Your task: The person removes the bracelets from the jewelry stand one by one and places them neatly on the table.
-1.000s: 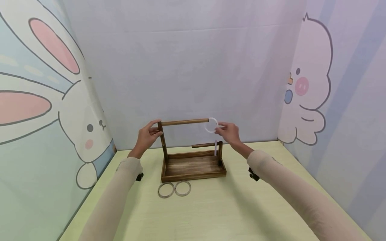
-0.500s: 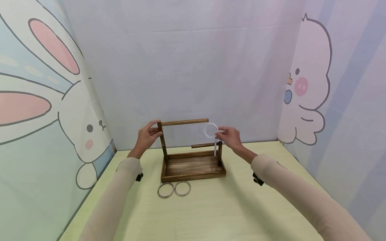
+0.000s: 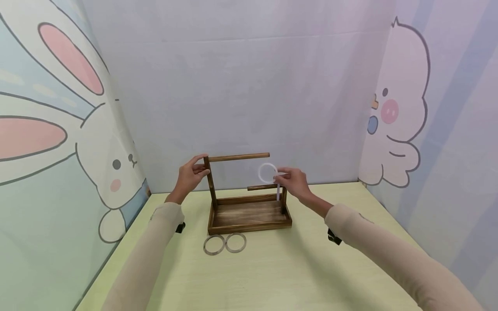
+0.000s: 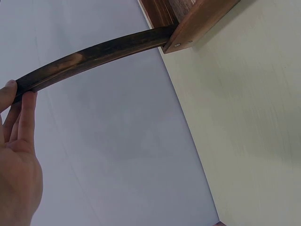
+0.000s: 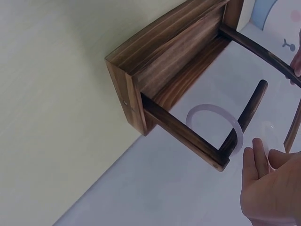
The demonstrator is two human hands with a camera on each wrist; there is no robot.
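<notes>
Both hands are grasping: the left hand (image 3: 189,176) pinches the top of the tall post (image 3: 212,185) between thumb and fingers, while the right hand (image 3: 295,180) pinches a white ring (image 3: 259,173) by its right side, holding it upright in the air above the lower rod (image 3: 260,187) and below the free end of the upper rod (image 3: 239,157). A hung ring (image 5: 211,107) encircles the lower rod beside the short post (image 5: 183,132). The wooden tray (image 3: 249,228) carrying both posts stands near the back edge of the bench (image 3: 272,276). A greyish ring (image 3: 204,245) lies flat just off the tray's front edge, near its left corner, with a second ring (image 3: 236,252) just right of it
</notes>
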